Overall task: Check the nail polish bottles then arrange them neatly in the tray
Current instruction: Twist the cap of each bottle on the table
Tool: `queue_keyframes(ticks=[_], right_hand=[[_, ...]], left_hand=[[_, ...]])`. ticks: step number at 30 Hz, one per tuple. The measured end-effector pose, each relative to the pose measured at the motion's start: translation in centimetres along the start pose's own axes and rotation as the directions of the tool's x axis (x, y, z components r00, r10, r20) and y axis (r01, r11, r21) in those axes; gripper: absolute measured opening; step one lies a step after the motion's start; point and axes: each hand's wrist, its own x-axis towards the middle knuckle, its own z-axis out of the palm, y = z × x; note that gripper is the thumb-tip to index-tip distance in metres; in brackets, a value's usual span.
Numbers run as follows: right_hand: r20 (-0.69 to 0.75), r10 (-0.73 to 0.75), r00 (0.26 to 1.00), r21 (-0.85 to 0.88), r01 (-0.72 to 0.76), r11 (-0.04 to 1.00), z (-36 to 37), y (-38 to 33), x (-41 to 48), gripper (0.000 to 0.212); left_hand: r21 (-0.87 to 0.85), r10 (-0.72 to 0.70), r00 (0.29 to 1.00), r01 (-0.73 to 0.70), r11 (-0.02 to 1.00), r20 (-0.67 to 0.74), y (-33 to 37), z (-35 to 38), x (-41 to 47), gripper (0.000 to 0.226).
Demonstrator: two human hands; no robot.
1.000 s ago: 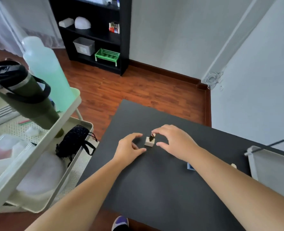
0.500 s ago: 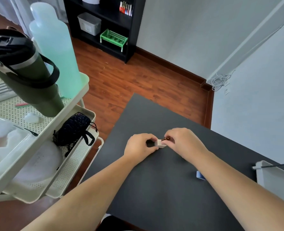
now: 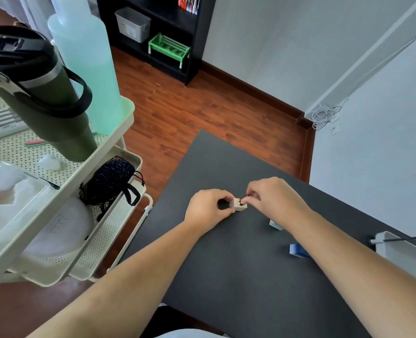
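Note:
A small cream square nail polish bottle (image 3: pixel 238 204) sits on the black table (image 3: pixel 226 264). My left hand (image 3: pixel 208 207) pinches its left side between thumb and fingers. My right hand (image 3: pixel 272 196) grips the dark cap on top of the same bottle. Two pale blue bottles show partly from under my right forearm, one (image 3: pixel 275 224) near the wrist and one (image 3: pixel 297 250) further back. A white tray (image 3: pixel 397 250) stands at the table's right edge, with its inside mostly out of view.
A cream rolling cart (image 3: pixel 109 142) stands left of the table, carrying a dark green tumbler (image 3: pixel 38 93), a large pale green bottle (image 3: pixel 87 64) and a dark pouch (image 3: pixel 109 179). A black shelf (image 3: pixel 158 28) with a green basket (image 3: pixel 169 47) stands across the wooden floor.
Both hands went from hovering around the bottle to closing on it, left on the body, right on the cap. The view tilted down and nearer.

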Motion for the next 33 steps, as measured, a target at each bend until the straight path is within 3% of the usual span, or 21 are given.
queue_keyframes(ticks=[4, 8, 22, 28, 31, 33], right_hand=[[0.018, 0.004, 1.000, 0.133, -0.007, 0.991, 0.0, 0.0, -0.5, 0.031], [-0.005, 0.011, 1.000, 0.064, -0.010, 0.998, 0.4, 0.2, -0.2, 0.016], [0.000, 0.012, 1.000, 0.004, -0.012, 1.000, 0.8, 0.1, 0.1, 0.017], [-0.011, 0.017, 1.000, -0.068, -0.018, 0.998, 1.2, 0.1, 0.3, 0.023], [-0.008, 0.017, 1.000, -0.190, -0.018, 0.982, 1.6, 0.1, 0.4, 0.040], [-0.014, 0.043, 0.999, -0.176, -0.044, 0.983, 1.6, 0.2, 0.3, 0.046]], left_hand=[[-0.019, 0.009, 1.000, -0.009, 1.000, -0.006, 0.0, 0.0, 0.0, 0.011], [-0.018, -0.001, 1.000, 0.001, 1.000, -0.010, 0.0, 0.0, 0.0, 0.013], [0.003, -0.009, 1.000, 0.009, 1.000, -0.005, 0.1, 0.0, 0.0, 0.011], [0.004, -0.013, 1.000, 0.013, 1.000, -0.007, 0.2, 0.0, -0.1, 0.010], [0.004, -0.006, 1.000, 0.006, 1.000, -0.020, 0.2, 0.0, -0.1, 0.011], [-0.007, -0.004, 1.000, 0.004, 1.000, -0.020, 0.3, 0.0, -0.2, 0.011]])
